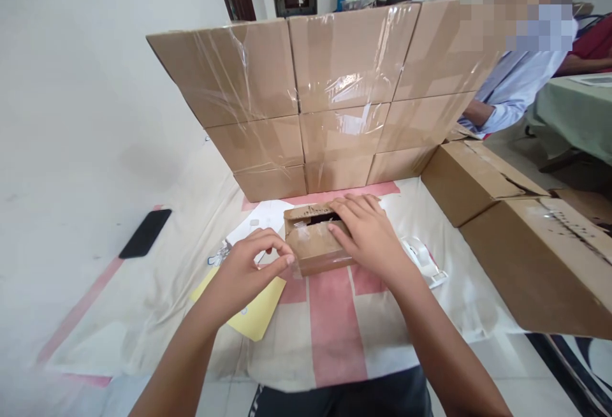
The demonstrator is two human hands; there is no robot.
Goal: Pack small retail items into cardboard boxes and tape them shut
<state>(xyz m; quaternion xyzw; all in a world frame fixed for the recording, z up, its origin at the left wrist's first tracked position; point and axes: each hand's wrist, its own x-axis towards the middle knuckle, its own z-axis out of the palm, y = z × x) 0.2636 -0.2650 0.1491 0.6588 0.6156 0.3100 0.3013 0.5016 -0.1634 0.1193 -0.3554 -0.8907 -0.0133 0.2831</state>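
Observation:
A small brown cardboard box (318, 248) sits on the cloth-covered table, with a dark gap along its top flap and clear tape on its near side. My right hand (366, 232) lies over the box's right end, fingers across the top and thumb on the near edge, gripping it. Just left of the box, my left hand (255, 264) is closed in a pinch, thumb against index finger. Whatever it pinches is too small or clear to make out. Beneath the left hand are yellow paper (261, 315) and white paper (251, 229). A white tape dispenser (423, 261) lies beside my right forearm.
A tall wall of taped cardboard boxes (342, 104) stands behind the work area. Larger cartons (540, 257) line the right side. A black phone (146, 233) lies at the left, near the white wall. A person in a light blue shirt (507, 92) is beyond the boxes.

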